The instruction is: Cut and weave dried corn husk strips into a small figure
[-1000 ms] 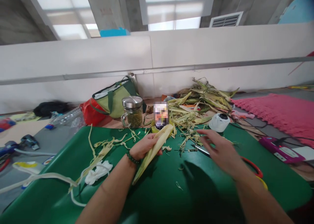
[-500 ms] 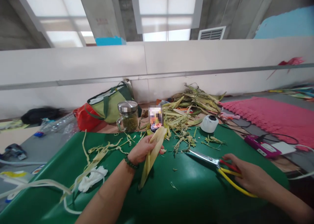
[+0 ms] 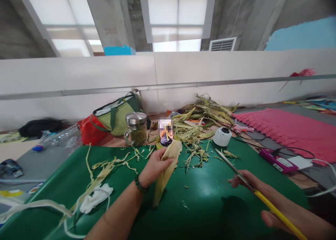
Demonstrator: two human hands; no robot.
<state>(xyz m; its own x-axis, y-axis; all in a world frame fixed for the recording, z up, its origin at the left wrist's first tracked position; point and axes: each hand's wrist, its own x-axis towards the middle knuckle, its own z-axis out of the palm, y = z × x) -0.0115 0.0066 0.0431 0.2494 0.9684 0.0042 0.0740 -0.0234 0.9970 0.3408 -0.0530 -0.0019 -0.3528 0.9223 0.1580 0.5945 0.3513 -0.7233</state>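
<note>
My left hand (image 3: 156, 168), with a green bead bracelet at the wrist, pinches a pale corn husk (image 3: 168, 173) above the green mat (image 3: 204, 201). The husk hangs down from the fingers toward me. On the right, my right hand (image 3: 257, 191) holds a pair of scissors (image 3: 236, 171) with a yellow handle. The scissors lie across the palm and fingers, blades pointing up and left, seen edge-on. Beyond the hands, a pile of husk strips and scraps (image 3: 196, 152) lies on the mat, with a heap of dry husks (image 3: 210, 108) behind it.
A lit phone (image 3: 166, 131) stands beside a lidded glass jar (image 3: 136, 129). Nearby are a green bag (image 3: 117, 115), a white spool-like object (image 3: 222, 136), a purple power strip (image 3: 278, 161), crumpled white tissue (image 3: 96, 198), and a pink fringed cloth (image 3: 288, 128).
The scissors have swung in my right hand, from being held by the handle loops to lying across the fingers. The husk stays in my left hand. The view has tilted slightly upward.
</note>
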